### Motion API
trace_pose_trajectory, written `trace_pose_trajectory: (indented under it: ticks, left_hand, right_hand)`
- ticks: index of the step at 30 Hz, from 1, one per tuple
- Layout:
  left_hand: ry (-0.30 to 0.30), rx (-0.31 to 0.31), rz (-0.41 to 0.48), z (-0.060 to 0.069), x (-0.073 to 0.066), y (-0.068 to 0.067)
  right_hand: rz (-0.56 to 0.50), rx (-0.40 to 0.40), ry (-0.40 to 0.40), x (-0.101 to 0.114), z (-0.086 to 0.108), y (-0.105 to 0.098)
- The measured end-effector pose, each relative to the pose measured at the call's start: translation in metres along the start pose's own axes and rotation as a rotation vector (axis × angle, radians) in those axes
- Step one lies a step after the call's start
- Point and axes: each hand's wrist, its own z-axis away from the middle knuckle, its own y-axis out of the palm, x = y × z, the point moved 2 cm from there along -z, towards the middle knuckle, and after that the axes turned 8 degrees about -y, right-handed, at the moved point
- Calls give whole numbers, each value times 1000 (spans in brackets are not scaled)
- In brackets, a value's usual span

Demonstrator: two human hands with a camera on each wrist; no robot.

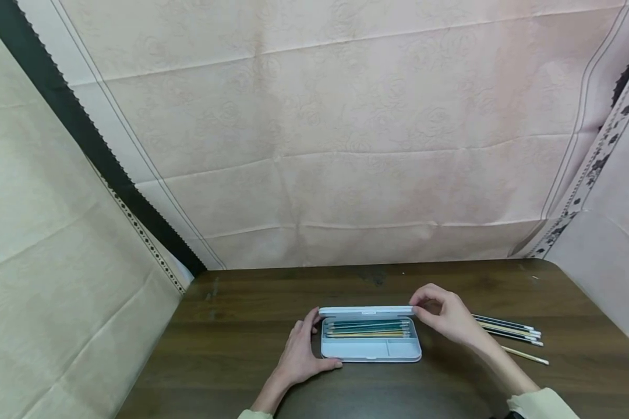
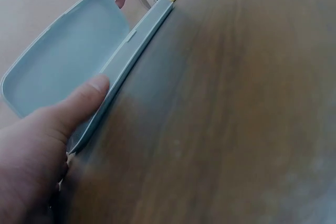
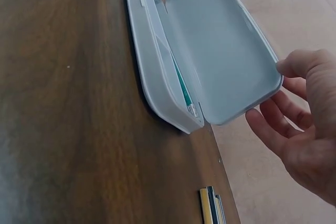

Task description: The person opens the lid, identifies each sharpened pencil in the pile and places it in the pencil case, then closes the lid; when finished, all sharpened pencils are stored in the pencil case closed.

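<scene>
A light blue pencil case (image 1: 352, 350) lies on the table with its lid (image 3: 223, 45) raised. Green and yellow pencils (image 1: 368, 329) lie side by side in its back compartment. My left hand (image 1: 300, 359) grips the case's left end, thumb at the front and fingers towards the back; the left wrist view shows the thumb on the front wall. At the lid's upper right corner, my right hand (image 1: 446, 317) pinches the edge between thumb and fingers, as the right wrist view shows.
Several dark and yellow pencils (image 1: 511, 330) lie on the table to the right, partly behind the right forearm. One yellow pencil (image 1: 526, 355) lies apart, nearer the front. Pale cloth (image 1: 346, 145) hangs behind the brown wooden table (image 1: 230, 349) and at both sides.
</scene>
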Motion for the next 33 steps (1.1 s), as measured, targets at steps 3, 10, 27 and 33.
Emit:
trace_pose_trajectory:
  ticks: [3,10,27,33]
  left_hand:
    - [-1,-7,70,0,1,-2]
    - [60,-93,366,2,3,-11]
    - [238,-148,423,2,-37,-27]
    - [243,-77,345,2,-34,-23]
  right_hand:
    - [0,8,-30,1,2,1]
    - [-14,5,-121,3,6,4]
    - [49,30,-295,4,15,11]
    - [149,81,-347,7,19,15]
